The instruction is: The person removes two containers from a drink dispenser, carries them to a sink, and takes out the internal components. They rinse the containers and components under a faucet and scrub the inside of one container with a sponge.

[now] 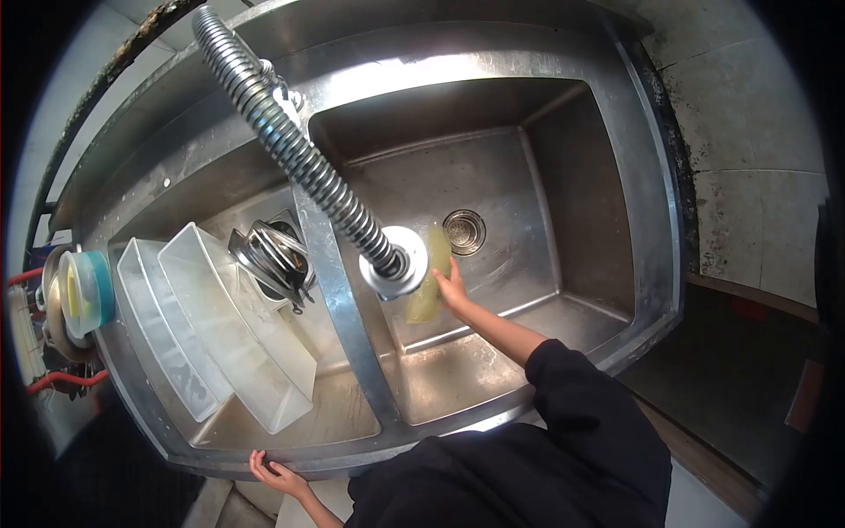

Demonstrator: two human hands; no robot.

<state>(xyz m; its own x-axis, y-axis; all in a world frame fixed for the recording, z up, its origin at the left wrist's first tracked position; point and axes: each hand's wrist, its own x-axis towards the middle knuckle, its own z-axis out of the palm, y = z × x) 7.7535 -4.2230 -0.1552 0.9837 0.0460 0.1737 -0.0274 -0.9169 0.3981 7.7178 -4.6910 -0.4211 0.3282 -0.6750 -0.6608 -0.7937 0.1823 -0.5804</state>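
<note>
Tiled wall (761,207) is seen at the right, with a double-basin metal sink (647,220) spread across most of the view; the right basin (493,176) and the left basin (343,418) are parted by a metal divider (339,304). Across the sink a coiled metal hose (304,158) is slanted down, ended by a white-rimmed spray head (416,255) over the right basin; in the left basin two long translucent bins (251,339) are set side by side at a tilt, with a cluster of metal utensils (273,260) lying just beside them. Outside the sink, at the far left, a container with a turquoise rim (103,290) is seen.

In the right basin, near the round drain (464,232), a yellow-green item (428,304) is held; its right edge is gripped by the right grip (450,289), which is closed on it, and part of it is hidden by the spray head; what it is cannot be told. The right forearm is reached up and leftward from a black sleeve (568,378); the left grip (280,478) is held open at the sink's front edge, fingers spread and slightly curled, with nothing seen in it.
</note>
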